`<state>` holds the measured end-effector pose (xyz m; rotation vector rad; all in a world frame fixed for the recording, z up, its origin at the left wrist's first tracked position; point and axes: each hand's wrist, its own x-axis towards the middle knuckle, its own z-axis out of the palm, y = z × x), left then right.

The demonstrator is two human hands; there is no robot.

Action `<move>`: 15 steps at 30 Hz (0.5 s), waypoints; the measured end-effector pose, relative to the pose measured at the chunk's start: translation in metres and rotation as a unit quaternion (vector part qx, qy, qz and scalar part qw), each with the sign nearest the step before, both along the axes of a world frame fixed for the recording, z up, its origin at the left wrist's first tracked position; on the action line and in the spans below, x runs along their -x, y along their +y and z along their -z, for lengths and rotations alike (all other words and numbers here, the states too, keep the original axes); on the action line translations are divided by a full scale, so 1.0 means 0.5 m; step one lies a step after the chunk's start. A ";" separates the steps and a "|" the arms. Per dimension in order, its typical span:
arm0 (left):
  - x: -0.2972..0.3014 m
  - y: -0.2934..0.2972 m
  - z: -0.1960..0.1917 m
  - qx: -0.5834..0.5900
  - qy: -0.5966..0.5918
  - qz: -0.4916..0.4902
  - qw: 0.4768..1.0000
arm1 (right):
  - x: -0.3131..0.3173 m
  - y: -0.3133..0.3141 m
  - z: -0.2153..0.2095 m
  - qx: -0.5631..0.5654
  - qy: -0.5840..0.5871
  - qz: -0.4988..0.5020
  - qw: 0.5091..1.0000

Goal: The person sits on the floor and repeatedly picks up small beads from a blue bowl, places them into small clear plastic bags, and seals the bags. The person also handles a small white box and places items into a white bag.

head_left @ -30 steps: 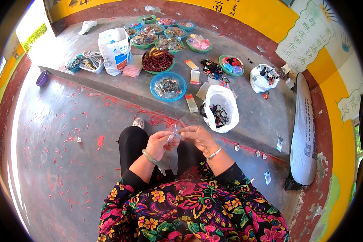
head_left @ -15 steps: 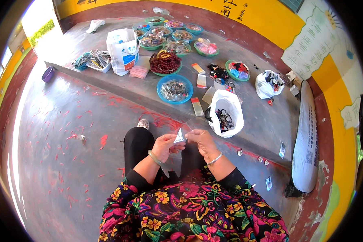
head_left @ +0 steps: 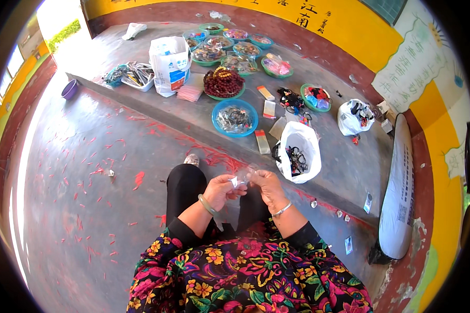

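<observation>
Left hand (head_left: 222,190) and right hand (head_left: 265,185) both pinch a small clear packet (head_left: 241,180), apparently plastic, grip closed on it, above the lap, near the white bag (head_left: 297,151) on the step.

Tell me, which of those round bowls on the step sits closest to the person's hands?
The blue bowl of clear packets, alone at the step's front edge. The dark-bead bowl and the other bowls lie farther back.

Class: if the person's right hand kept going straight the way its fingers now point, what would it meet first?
The right hand points toward the left hand; it would probably first meet the small clear packet pinched between them, then that hand's fingers.
</observation>
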<state>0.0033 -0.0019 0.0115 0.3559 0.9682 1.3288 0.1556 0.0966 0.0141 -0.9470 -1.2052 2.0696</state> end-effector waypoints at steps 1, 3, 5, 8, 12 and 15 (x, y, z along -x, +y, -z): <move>0.000 0.000 0.001 0.000 0.004 -0.009 1.000 | 0.000 0.000 0.002 -0.001 0.008 -0.003 1.000; 0.000 0.000 0.004 0.000 0.012 -0.026 1.000 | 0.001 -0.002 -0.007 0.002 0.006 -0.014 1.000; 0.002 0.002 0.006 0.012 0.048 -0.026 0.998 | 0.000 0.000 -0.007 0.010 -0.003 -0.022 1.000; 0.001 0.004 0.013 0.024 0.098 -0.021 0.995 | -0.008 0.009 0.001 0.033 -0.010 -0.014 0.999; -0.004 0.006 0.012 0.031 0.105 -0.029 0.994 | -0.016 0.018 0.006 0.038 0.001 0.020 0.999; -0.005 0.005 -0.001 0.033 0.077 -0.034 0.996 | -0.017 0.021 0.028 0.038 0.008 0.034 0.999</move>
